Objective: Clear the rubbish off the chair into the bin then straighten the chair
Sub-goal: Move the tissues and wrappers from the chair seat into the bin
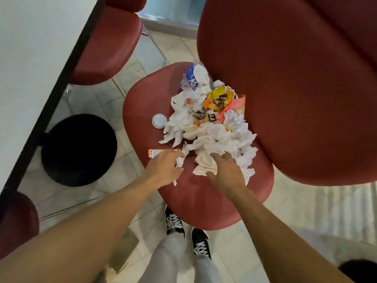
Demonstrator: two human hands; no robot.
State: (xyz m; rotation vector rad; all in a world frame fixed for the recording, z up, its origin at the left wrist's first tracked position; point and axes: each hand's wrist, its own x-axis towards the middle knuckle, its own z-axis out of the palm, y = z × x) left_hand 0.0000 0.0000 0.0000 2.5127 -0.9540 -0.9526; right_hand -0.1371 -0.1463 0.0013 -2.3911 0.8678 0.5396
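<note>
Rubbish (206, 123) heap runs lengthwise along chair (142, 111) seat.

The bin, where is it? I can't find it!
In the head view, the black bin stands on the floor at the left, beside the red chair with the rubbish and right by the white table's edge.

red chair (146, 103), white crumpled tissues (220, 137), yellow wrapper (220, 98), black bin (78, 150), black-and-white shoes (175, 223)
</note>
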